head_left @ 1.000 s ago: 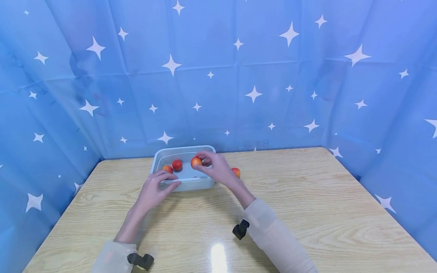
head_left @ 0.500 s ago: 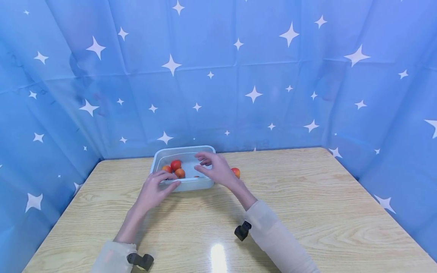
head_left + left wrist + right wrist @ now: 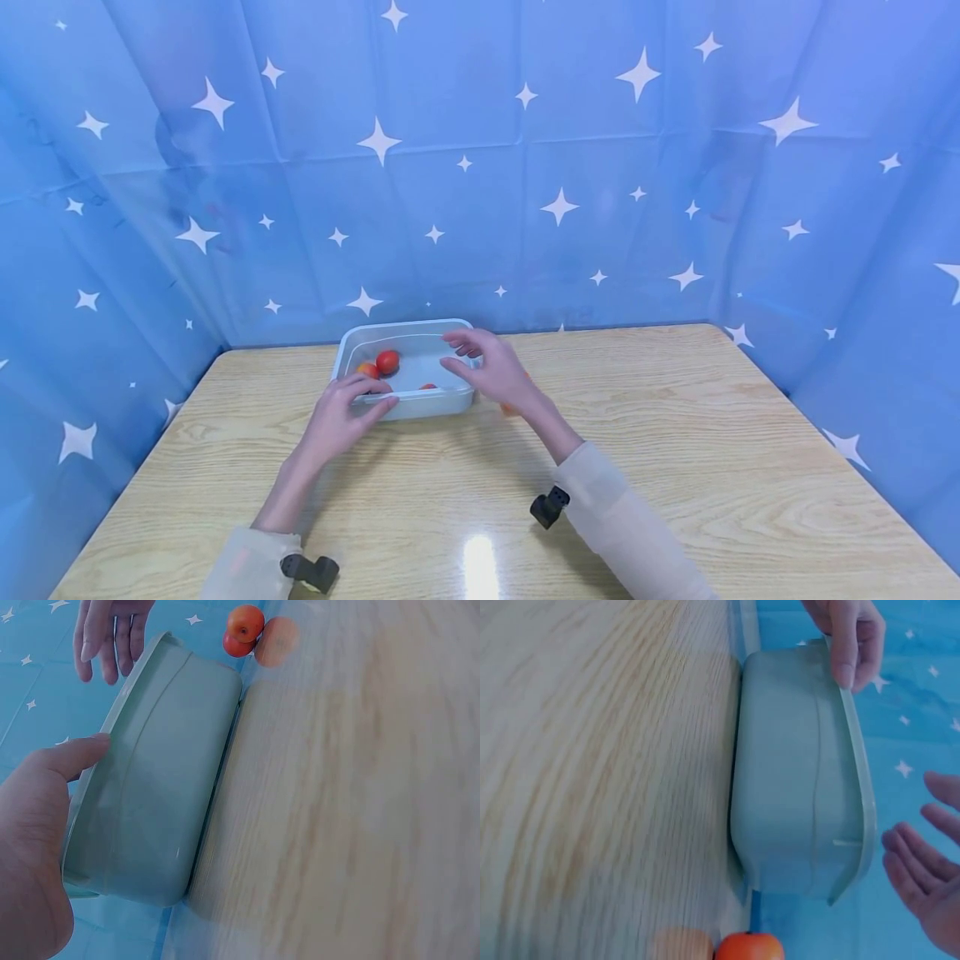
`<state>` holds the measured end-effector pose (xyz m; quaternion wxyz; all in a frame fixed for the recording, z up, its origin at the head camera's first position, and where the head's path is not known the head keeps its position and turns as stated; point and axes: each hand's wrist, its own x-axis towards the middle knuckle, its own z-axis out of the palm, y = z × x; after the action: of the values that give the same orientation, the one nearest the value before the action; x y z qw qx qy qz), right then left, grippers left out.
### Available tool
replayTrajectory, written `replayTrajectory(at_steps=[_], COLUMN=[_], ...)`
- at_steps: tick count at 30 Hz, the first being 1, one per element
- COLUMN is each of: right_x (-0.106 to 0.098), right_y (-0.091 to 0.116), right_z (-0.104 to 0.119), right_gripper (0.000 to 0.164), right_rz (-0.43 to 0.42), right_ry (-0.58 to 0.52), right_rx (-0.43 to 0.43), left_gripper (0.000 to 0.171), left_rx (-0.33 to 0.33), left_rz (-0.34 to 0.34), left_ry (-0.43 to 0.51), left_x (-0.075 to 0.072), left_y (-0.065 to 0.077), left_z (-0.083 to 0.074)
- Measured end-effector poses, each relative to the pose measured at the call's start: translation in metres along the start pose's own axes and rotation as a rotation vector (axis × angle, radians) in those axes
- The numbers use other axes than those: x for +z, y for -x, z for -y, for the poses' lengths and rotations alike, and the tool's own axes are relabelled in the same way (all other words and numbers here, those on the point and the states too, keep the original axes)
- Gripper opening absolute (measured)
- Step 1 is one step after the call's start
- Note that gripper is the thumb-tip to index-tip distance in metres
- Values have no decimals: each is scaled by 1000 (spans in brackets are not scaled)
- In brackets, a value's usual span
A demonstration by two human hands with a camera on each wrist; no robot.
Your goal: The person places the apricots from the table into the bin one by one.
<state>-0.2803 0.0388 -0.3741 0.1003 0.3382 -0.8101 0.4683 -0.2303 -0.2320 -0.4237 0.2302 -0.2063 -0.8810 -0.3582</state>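
My left hand (image 3: 347,418) grips the near left rim of a pale blue-green plastic box (image 3: 431,407), its thumb outside the wall in the left wrist view. Inside lie a red round fruit (image 3: 387,362), an orange-red one (image 3: 367,370) partly behind my left fingers, and another (image 3: 427,387) mostly hidden by the front wall. My right hand (image 3: 491,367) hovers over the box's right edge with fingers spread and nothing between them. Just right of the box, two orange-red fruits (image 3: 246,621) are on the table; my right wrist covers most of them in the head view.
The box stands at the back of a wood-grain table (image 3: 675,433). Behind it hangs a blue curtain (image 3: 480,233) with white stars. Black wrist cameras sit on the left sleeve (image 3: 251,567) and the right sleeve (image 3: 622,517).
My right hand has let go of an orange-red fruit inside the box, then moved right to the box's right edge. My left hand has stayed on the rim.
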Motion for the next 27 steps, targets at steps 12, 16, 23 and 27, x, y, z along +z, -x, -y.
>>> replayTrajectory(at_steps=[12, 16, 23, 27], right_x=[-20, -27, -38, -43], right_y=[7, 11, 17, 20], right_z=[1, -1, -5, -7], right_gripper=[38, 38, 38, 38], right_rz=[-32, -38, -41, -31], right_ry=[46, 61, 106, 105], right_rx=[-36, -51, -22, 2], left_gripper=[22, 22, 21, 21], left_rx=[11, 14, 20, 21], left_rz=[-8, -8, -12, -16], left_ry=[-4, -1, -22, -16], left_x=[-1, -1, 1, 1], left_y=[-1, -1, -1, -1], left_z=[-1, -1, 2, 2])
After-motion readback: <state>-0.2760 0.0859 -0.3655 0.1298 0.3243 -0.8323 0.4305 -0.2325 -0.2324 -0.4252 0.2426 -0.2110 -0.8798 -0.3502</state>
